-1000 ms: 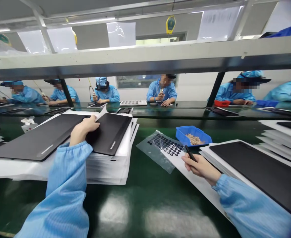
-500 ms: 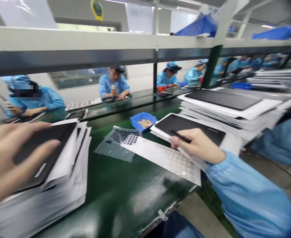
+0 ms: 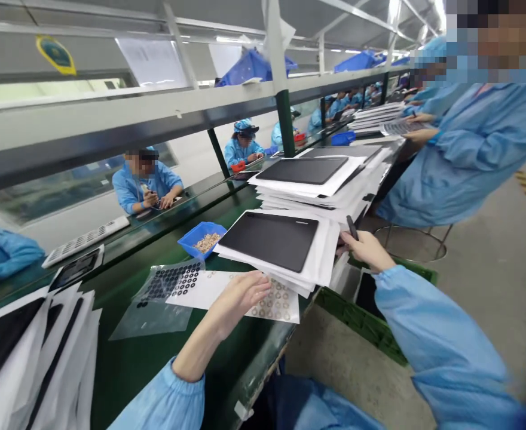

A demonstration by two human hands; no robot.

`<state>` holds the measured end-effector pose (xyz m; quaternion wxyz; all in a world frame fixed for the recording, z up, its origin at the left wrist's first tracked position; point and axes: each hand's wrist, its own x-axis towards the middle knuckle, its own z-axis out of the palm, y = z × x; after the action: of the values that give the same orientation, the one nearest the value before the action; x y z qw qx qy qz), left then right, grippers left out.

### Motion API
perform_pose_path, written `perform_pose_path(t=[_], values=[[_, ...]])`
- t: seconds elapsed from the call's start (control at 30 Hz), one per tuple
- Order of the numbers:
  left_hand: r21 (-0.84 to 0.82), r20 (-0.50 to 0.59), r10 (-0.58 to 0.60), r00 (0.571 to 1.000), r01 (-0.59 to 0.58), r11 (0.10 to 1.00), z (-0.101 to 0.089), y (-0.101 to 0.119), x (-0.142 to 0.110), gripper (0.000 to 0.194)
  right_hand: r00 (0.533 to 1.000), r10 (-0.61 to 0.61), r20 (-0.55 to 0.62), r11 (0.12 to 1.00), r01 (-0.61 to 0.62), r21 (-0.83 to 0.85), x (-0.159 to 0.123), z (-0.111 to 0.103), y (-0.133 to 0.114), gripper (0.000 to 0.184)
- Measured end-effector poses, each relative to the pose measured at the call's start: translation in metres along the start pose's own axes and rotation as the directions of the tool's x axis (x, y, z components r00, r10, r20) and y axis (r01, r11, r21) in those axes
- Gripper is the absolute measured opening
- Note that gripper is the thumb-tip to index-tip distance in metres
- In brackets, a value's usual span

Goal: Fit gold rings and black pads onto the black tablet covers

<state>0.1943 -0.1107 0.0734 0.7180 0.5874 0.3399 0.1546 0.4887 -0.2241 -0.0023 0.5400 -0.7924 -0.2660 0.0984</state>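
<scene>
My left hand [image 3: 240, 298] is stretched out with fingers together over a white sheet [image 3: 200, 291] of ring-shaped stickers, near the front edge of a black tablet-like panel [image 3: 269, 239]. That panel lies on white paper sheets [image 3: 328, 260]. At their right edge, my right hand [image 3: 367, 249] is closed around a black pen-like tool [image 3: 351, 228], its tip pointing up; whether its fingers also pinch the paper is unclear. A clear plastic sheet with black rings [image 3: 171, 280] lies left of the sticker sheet. Small tan pieces fill a blue tray [image 3: 186, 243] behind them.
A stack of panels and paper [image 3: 12, 358] stands at left, another stack [image 3: 305, 194] behind the panel. Below the bench edge sits a green crate [image 3: 357, 319]. A co-worker [image 3: 478, 143] stands or sits at right beside a stool [image 3: 428, 242]. Others work across the bench.
The view has swung right. My left hand has left the left stack and come over the sticker sheet. My right hand, still with the tool, has moved to the paper's right edge.
</scene>
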Motion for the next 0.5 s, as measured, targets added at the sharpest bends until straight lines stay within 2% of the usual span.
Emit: perform_pose_path(t=[0.13, 0.23, 0.37, 0.5], values=[[-0.143, -0.094, -0.132, 0.987, 0.118, 0.983, 0.01, -0.01, 0.029, 0.027, 0.989, 0.09, 0.114, 0.946, -0.121, 0.301, 0.007, 0.016, 0.002, 0.029], [-0.244, -0.135, -0.16, 0.978, 0.123, 0.962, 0.016, -0.012, 0.044, 0.034, 0.975, 0.11, 0.193, 0.878, -0.186, 0.44, 0.008, 0.016, -0.002, 0.028], [-0.332, -0.204, -0.169, 0.964, 0.094, 0.939, 0.025, -0.007, 0.057, 0.043, 0.967, 0.099, 0.235, 0.815, -0.215, 0.539, 0.01, 0.012, -0.007, 0.034], [-0.386, -0.241, -0.221, 0.945, 0.116, 0.915, 0.03, 0.0, 0.067, 0.044, 0.959, 0.067, 0.274, 0.798, -0.216, 0.563, 0.013, 0.012, -0.01, 0.043]])
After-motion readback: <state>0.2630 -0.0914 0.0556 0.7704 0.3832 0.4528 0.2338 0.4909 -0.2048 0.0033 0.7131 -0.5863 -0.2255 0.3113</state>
